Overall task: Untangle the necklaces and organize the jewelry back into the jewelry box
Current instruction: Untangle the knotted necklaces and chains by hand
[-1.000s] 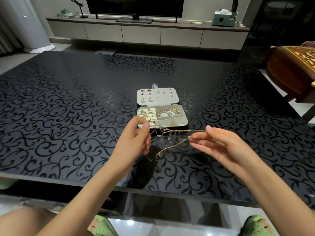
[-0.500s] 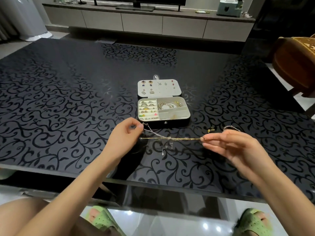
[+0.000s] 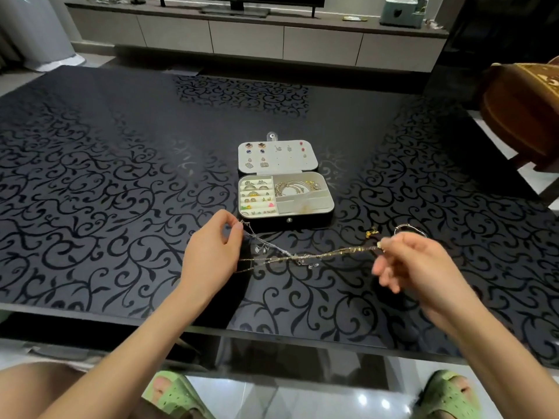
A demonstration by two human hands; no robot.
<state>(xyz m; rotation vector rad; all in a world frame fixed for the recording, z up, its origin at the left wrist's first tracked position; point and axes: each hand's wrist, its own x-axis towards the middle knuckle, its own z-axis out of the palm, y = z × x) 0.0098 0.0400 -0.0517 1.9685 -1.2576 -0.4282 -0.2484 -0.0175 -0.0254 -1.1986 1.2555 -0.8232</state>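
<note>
Left grip: my left grip (image 3: 211,252) is closed on the necklaces (image 3: 302,257). Thumb and forefinger pinch the silver chain's end, and a gold strand runs in lower, behind the curled fingers.
Right grip: my right grip (image 3: 423,264) pinches the gold strands' far end between thumb and forefinger. The other fingers are blurred and loosely spread.
Necklaces: pulled nearly taut between both grips. Silver and gold cross in a knot about midway, with small pendants hanging off.
Bearings from the knot: left grip at 9 o'clock, right grip at 3 o'clock, box (image 3: 302,220) at 12 o'clock, near but apart.
Box: open on the counter (image 3: 121,176), its lid (image 3: 298,161) lying flat on the 12 o'clock side with earrings (image 3: 255,149) pinned in it.
Compartments: rings (image 3: 257,189) in the slotted rows on the 9 o'clock side, bracelets (image 3: 298,186) at 1 o'clock.
Loose pieces: a hoop (image 3: 408,228) and a gold charm (image 3: 370,232) lie on the counter just past my right grip, at its 12 and 11 o'clock.
Counter: black, glossy, scroll-patterned.
Beyond: chair (image 3: 520,116) at 2 o'clock, cabinet (image 3: 272,34) far at 12 o'clock, and green sandals (image 3: 178,394) at 6 o'clock under the counter's edge.
</note>
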